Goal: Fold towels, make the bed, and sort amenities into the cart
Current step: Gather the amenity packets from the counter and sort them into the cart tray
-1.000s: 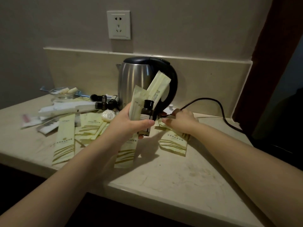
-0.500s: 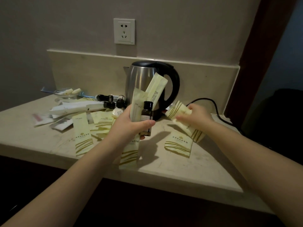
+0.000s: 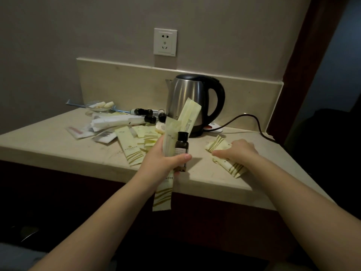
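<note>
The left hand (image 3: 166, 159) gripped two long sachets (image 3: 170, 132) and a dark bottle (image 3: 182, 147) upright; the right hand (image 3: 241, 151) clasped pale striped sachets (image 3: 232, 167) against the bench (image 3: 58, 145).

Counter (image 3: 58, 145) bears kettle (image 3: 192, 103), sachets (image 3: 131, 148) (scattered).

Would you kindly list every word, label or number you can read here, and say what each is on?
Nothing reads clearly.
Small brown bottle in the left hand: pale label, print blurred.
Tall packet behind it: column of print, too small.
Long striped sachet on the counter: emblem and a line of print, unreadable.
Bundle of sachets in the right hand: nothing legible.
Wall socket: no text seen.
</note>
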`<state>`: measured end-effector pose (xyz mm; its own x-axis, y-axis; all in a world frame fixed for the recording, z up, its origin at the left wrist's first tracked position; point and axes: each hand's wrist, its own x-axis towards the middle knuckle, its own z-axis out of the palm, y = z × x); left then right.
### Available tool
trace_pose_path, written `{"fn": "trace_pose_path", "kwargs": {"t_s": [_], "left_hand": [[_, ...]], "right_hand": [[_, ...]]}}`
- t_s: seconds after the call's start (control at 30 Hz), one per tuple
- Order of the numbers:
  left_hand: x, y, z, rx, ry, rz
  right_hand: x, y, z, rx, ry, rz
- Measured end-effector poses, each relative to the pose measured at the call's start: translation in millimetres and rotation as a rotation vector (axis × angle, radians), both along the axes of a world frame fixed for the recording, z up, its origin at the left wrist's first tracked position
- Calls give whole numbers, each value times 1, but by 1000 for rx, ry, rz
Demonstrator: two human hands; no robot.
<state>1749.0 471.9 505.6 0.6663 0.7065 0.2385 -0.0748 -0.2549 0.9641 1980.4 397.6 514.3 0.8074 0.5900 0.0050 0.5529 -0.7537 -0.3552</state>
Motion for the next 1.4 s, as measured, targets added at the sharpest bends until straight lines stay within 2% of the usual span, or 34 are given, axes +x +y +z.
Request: {"fn": "trace_pose_path", "kwargs": {"t_s": [0.1,0.2,0.3,0.43,0.57,0.73,0.9,1.03,1.2,1.4], "left_hand": [[-19,-3,-5,10,-11,-11],[-35,-7,-10,3,-19,-21],[-51,-12,-12,-21,-31,-29],[-76,-24,-11,-46,-30,-30],[-113,-48,-13,-3,-30,31],[-178,-98,-24,-20,13,219],[-258,-175,-47,-110,28,573],[-322,-245,-72,-252,132,767],[-396,-312,-96,-284,174,993],[-492,-351,-107,-339,78,1127]], "right_hand": [[-12,-2,-4,78,-47,-5],[-27,-10,-7,380,-37,38],[-55,-21,3,680,153,113],[-113,-43,26,852,469,345],[-180,-64,33,858,621,584],[-251,-76,14,816,743,724],[-309,-102,-40,768,936,723],[-359,-150,-100,657,1103,645],[-430,-200,-132,535,922,737],[-545,-217,-117,550,959,905]]}}
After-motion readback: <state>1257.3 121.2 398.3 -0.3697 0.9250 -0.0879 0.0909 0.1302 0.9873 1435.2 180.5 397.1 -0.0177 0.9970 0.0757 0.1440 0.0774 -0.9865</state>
